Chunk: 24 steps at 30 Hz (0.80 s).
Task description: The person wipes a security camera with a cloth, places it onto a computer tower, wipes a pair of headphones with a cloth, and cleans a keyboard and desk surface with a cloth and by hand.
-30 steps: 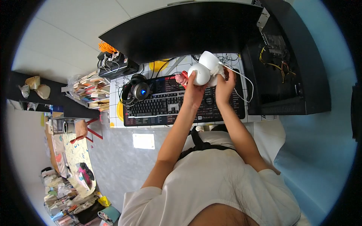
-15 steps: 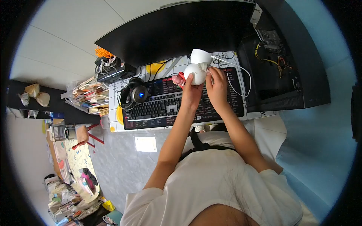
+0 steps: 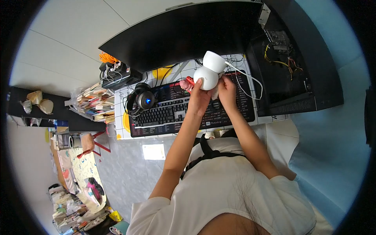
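Note:
My left hand (image 3: 199,101) is closed around the rounded end of a white device (image 3: 206,78), which looks like a small home security camera. Its cup-shaped white base (image 3: 214,61) points up towards the monitor, and a white cable (image 3: 244,73) runs out of it to the right. My right hand (image 3: 227,92) is closed just right of the device, fingers curled in. A pale, crumpled piece like a tissue (image 3: 215,93) shows between the two hands. A pink pig figure (image 3: 185,85) with red parts lies left of the device.
Below the hands are a black keyboard (image 3: 158,116) and a printed desk mat (image 3: 219,123). Headphones (image 3: 144,100) with a blue light lie at the left. A wide monitor (image 3: 180,35) stands behind, an open computer case (image 3: 290,86) on the right, and stacked papers (image 3: 96,102) at the far left.
The white device has tilted and shifted slightly right. My right hand has moved from the joint between its two parts to lower beside it, its fingers now curled more tightly.

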Available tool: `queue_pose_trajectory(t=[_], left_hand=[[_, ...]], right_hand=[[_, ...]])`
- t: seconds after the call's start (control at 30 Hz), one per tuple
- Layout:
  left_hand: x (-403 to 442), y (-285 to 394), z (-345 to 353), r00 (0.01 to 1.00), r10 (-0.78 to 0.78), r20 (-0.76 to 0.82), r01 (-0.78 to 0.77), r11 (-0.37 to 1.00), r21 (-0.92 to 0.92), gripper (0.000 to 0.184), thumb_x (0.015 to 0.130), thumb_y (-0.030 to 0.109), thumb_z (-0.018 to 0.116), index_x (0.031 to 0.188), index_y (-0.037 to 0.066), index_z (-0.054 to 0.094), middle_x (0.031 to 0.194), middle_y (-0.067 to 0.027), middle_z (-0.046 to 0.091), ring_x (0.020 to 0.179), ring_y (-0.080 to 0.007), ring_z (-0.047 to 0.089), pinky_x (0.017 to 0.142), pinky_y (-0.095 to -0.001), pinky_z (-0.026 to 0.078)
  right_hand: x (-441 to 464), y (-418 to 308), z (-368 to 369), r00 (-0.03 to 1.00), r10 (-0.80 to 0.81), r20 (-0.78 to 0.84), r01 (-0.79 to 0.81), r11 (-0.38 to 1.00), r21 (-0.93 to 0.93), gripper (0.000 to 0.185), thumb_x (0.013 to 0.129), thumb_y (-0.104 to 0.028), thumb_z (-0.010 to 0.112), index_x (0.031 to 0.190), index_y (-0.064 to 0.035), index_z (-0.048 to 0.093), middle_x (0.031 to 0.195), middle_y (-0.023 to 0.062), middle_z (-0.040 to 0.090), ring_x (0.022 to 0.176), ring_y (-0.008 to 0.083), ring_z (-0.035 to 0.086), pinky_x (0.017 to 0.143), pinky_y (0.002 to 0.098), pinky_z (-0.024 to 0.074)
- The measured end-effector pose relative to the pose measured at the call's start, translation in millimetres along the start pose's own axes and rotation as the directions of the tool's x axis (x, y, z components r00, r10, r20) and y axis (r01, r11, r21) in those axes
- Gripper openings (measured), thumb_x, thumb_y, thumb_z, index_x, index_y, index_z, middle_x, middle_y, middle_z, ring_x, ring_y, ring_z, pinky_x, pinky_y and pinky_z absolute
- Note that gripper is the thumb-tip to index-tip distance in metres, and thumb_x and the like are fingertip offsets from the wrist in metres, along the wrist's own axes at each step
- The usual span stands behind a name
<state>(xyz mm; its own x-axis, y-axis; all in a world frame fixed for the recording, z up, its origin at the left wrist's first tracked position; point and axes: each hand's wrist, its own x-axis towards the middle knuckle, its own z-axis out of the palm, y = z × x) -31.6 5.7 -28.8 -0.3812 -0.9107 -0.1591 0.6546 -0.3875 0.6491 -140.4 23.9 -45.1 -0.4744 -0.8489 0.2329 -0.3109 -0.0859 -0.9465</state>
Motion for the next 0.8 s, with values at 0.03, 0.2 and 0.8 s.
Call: queue_pose_trajectory(t=[0.03,0.2,0.8], left_hand=[[-0.7,1.5,2.1,0.999,-0.025,0.021,0.025,0.999,-0.022,0.056,0.085,0.041,0.051,0.126,0.008,0.033,0.125,-0.0100,0.041,0.116,-0.0242,0.041,0.100,-0.0344,0.034],[-5.8,-3.5,-1.0,0.999,-0.041,0.021,0.042,0.997,-0.068,0.061,0.082,0.048,0.054,0.127,0.012,0.033,0.125,-0.0085,0.042,0.116,-0.0231,0.043,0.098,-0.0347,0.038],[0.7,-0.3,-5.0,0.994,0.108,-0.008,-0.105,0.984,0.141,0.041,0.080,0.012,0.061,0.115,-0.001,0.045,0.112,-0.0096,0.053,0.103,-0.0193,0.052,0.091,-0.0327,0.040]], right_hand=[[2.9,0.8,1.0,0.987,0.157,0.027,-0.159,0.970,0.184,0.020,0.084,-0.013,0.051,0.097,0.0016,0.058,0.087,0.0092,0.061,0.075,0.0241,0.058,0.066,0.0319,0.0444],[34.2,-4.8,-1.5,0.830,0.486,0.272,-0.463,0.329,0.823,0.027,0.088,-0.021,0.051,0.110,-0.0057,0.055,0.104,0.0059,0.058,0.092,0.0174,0.054,0.079,0.0310,0.0438],[-22.9,-39.1,10.0,0.898,-0.428,-0.098,0.392,0.883,-0.259,0.027,0.088,-0.009,0.050,0.114,-0.0041,0.055,0.114,0.0132,0.040,0.104,0.0271,0.045,0.082,0.0332,0.0412]])
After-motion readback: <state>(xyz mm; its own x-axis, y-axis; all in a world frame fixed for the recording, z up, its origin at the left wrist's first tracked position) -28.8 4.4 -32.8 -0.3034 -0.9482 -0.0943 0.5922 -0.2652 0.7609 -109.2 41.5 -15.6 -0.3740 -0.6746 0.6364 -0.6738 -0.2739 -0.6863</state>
